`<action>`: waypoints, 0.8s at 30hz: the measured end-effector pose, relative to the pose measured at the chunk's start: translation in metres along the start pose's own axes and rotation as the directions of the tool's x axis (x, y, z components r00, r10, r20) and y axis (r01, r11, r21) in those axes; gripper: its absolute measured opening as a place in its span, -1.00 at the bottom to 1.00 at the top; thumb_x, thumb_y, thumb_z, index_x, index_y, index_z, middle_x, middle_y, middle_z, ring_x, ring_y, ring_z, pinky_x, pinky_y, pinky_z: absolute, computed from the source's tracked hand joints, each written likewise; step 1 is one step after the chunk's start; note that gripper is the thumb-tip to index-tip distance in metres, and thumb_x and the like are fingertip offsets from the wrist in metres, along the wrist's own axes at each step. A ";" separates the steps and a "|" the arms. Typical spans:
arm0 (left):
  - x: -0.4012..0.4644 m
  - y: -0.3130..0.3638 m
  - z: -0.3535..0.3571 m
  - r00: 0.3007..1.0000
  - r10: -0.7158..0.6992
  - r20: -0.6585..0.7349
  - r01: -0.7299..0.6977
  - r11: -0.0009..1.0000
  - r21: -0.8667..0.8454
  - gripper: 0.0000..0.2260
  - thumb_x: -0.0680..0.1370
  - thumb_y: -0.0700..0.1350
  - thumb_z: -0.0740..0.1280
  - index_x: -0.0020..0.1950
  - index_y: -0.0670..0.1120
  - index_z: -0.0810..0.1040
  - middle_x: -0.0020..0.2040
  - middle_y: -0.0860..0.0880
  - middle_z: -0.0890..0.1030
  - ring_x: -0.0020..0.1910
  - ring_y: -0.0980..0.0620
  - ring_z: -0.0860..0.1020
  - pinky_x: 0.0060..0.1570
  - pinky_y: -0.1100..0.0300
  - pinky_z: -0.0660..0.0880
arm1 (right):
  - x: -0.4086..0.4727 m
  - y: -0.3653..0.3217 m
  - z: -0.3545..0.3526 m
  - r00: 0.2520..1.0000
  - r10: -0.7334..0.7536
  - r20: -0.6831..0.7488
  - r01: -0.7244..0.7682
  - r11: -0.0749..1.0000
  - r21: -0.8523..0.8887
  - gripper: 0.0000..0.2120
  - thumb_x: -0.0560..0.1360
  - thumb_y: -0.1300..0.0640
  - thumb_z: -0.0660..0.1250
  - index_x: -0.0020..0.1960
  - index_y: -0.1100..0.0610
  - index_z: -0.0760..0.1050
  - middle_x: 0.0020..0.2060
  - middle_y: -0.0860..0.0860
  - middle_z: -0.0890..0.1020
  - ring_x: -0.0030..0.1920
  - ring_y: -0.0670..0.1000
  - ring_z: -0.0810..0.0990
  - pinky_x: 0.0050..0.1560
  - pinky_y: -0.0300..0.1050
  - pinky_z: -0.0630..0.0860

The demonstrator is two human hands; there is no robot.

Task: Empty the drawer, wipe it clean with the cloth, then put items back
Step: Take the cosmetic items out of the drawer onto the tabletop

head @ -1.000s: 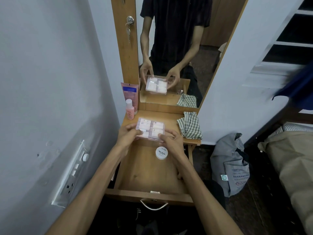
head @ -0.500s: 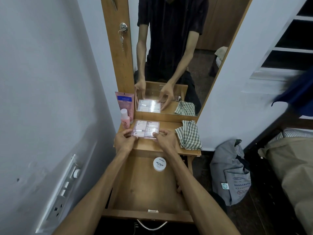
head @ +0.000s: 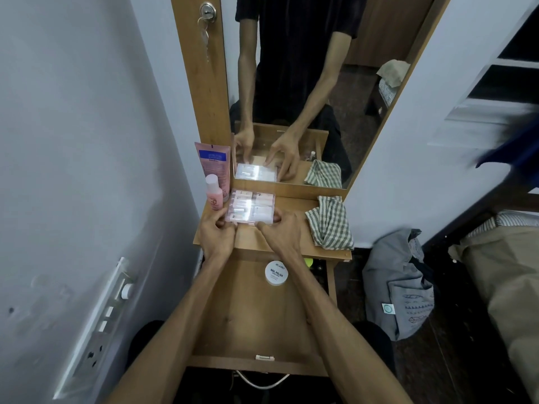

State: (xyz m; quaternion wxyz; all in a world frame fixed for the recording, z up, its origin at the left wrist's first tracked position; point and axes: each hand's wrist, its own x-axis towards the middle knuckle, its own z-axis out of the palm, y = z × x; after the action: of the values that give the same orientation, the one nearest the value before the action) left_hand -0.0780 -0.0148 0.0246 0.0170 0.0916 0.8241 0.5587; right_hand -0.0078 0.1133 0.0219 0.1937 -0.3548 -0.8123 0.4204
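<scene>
Head view shows your open drawer below the desk, holding only a white jar. Your left hand and right hand grip the clear box flat on the desk, between the checked cloth and pink bottle.
</scene>
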 end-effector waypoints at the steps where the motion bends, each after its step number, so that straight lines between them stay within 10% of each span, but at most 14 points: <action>1: 0.000 -0.002 0.001 1.000 0.007 -0.002 -0.007 1.000 -0.001 -0.63 0.50 -0.28 0.43 0.27 -0.03 0.64 0.18 -0.05 0.64 -0.08 0.10 0.53 -0.21 0.54 0.41 | 0.001 0.004 0.003 1.000 -0.009 -0.005 0.009 1.000 -0.018 -0.69 0.24 -0.15 0.42 -0.11 0.00 0.65 -0.32 -0.06 0.65 -0.19 -0.01 0.62 -0.25 -0.08 0.58; 11: -0.008 -0.007 -0.005 0.998 -0.047 -0.049 0.044 0.997 -0.060 -0.61 0.45 -0.27 0.46 0.25 -0.01 0.63 0.11 0.06 0.59 -0.16 0.18 0.55 -0.09 0.45 0.50 | -0.012 -0.008 -0.018 0.999 -0.038 0.015 0.037 0.997 0.063 -0.74 0.36 0.01 0.56 0.00 0.07 0.67 -0.29 -0.14 0.64 -0.27 -0.20 0.58 -0.28 -0.28 0.45; 17: -0.073 -0.022 -0.013 0.985 0.022 -0.173 -0.044 0.992 -0.123 -0.81 0.46 -0.35 0.41 -0.09 -0.07 0.64 -0.14 0.09 0.59 -0.22 0.23 0.53 -0.16 0.38 0.46 | -0.062 0.012 -0.046 0.987 -0.124 -0.105 0.129 0.991 0.041 -0.81 0.49 0.15 0.43 0.09 0.13 0.68 -0.15 -0.08 0.68 -0.17 -0.16 0.63 -0.09 -0.11 0.65; 24: -0.123 -0.046 0.011 0.975 -0.083 0.208 0.067 0.994 0.085 -0.83 0.44 -0.25 0.44 -0.19 0.03 0.65 -0.21 0.08 0.65 -0.20 0.13 0.60 -0.17 0.25 0.51 | -0.105 0.040 -0.079 0.985 0.050 -0.164 -0.060 0.997 -0.057 -0.91 0.48 0.09 0.42 -0.07 0.03 0.70 -0.31 -0.11 0.67 -0.29 -0.21 0.57 -0.16 -0.27 0.55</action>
State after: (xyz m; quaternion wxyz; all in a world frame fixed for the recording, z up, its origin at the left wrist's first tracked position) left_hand 0.0377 -0.0422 -0.0308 0.1219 0.1197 0.8416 0.5123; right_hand 0.1278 0.0949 0.0329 0.2364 -0.4160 -0.7962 0.3702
